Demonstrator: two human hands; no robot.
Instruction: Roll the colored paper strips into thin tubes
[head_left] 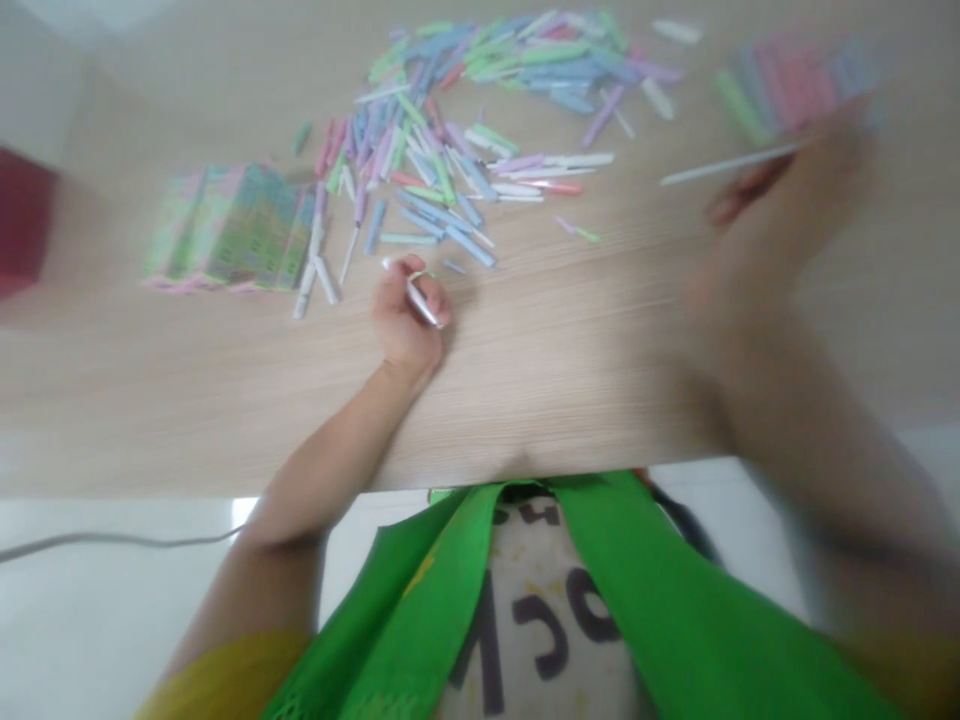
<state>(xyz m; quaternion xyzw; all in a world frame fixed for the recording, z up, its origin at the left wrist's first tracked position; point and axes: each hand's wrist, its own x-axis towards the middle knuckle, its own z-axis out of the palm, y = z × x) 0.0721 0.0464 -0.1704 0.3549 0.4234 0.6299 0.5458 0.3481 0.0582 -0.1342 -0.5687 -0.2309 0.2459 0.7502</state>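
At right, white stick [724, 167] partly hidden by blurred right hand [793, 205]

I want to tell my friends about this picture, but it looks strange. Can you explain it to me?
There's no machine here, just a person. They wear a camera on their head, looking forward and down. On the table lie lots of colourful sticks. Patterned boxes are at the left, and a blurry coloured bundle is at the right. The left hand holds a short white stick. The blurry right hand holds a long white stick.
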